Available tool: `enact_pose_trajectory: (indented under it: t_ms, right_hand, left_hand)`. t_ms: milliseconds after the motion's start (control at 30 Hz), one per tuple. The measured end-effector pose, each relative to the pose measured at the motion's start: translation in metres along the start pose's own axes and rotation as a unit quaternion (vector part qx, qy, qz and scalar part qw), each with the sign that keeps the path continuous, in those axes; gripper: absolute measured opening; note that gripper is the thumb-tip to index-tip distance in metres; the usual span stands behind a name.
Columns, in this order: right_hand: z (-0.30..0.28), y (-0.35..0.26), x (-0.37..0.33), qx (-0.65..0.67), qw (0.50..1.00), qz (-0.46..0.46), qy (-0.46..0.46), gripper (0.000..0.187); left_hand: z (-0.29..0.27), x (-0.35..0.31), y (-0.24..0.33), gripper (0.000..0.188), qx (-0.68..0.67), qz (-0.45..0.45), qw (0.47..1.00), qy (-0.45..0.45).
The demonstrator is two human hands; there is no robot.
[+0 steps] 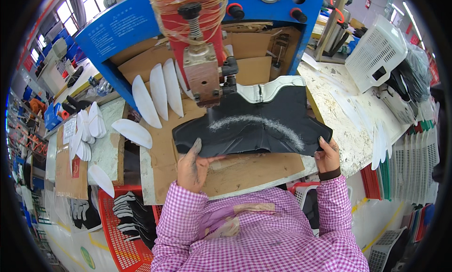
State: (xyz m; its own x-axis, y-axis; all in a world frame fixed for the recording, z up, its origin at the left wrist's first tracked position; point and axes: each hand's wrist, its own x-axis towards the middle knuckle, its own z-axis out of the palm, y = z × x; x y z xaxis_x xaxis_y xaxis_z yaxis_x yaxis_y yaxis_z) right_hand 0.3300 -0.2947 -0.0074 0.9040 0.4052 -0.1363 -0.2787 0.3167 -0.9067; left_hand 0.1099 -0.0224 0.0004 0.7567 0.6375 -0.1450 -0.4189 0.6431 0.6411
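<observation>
A flat black boot upper (245,135) with a pale lining edge and a whitish curved scuffed band spreads across the worktable, below and beside the metal press head (205,76). My left hand (191,167) pinches its lower left edge, thumb on top and the forefinger stretched along underneath. At the lower right corner, my right hand (327,155) grips the piece between thumb and fingers. Part of the upper's far edge is hidden behind the press head. White half-moon pieces (159,90) lean in a row left of the press.
The blue machine housing (122,29) rises behind, lined with cardboard. Loose white pieces (90,126) lie on the left side table. A red basket (125,239) with black-and-white pieces stands below left. A white plastic basket (376,55) sits at the right, near stacked crates (414,154).
</observation>
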Motion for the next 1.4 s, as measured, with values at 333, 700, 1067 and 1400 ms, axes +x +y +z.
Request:
enact_pose_trajectory:
  t_ms: [333, 700, 1067, 1400]
  right_hand:
    - [0.093, 0.049, 0.035, 0.015, 0.987, -0.012, -0.157, 0.024]
    - [0.023, 0.039, 0.019, -0.021, 0.999, 0.029, -0.027, 0.025]
    - [0.020, 0.047, 0.027, 0.045, 0.996, 0.062, -0.045, 0.020]
    - [0.137, 0.078, 0.040, 0.138, 0.956, 0.136, -0.220, 0.019]
  left_hand:
    - [-0.042, 0.020, 0.067, 0.036, 0.022, 0.161, 0.985, 0.064]
    - [-0.034, 0.009, 0.010, 0.030, 0.077, 0.087, 0.990, 0.079]
    - [-0.037, -0.001, 0.007, 0.028, 0.168, 0.110, 0.971, 0.130]
    - [-0.100, -0.015, 0.100, 0.035, 0.061, 0.209, 0.972, 0.089]
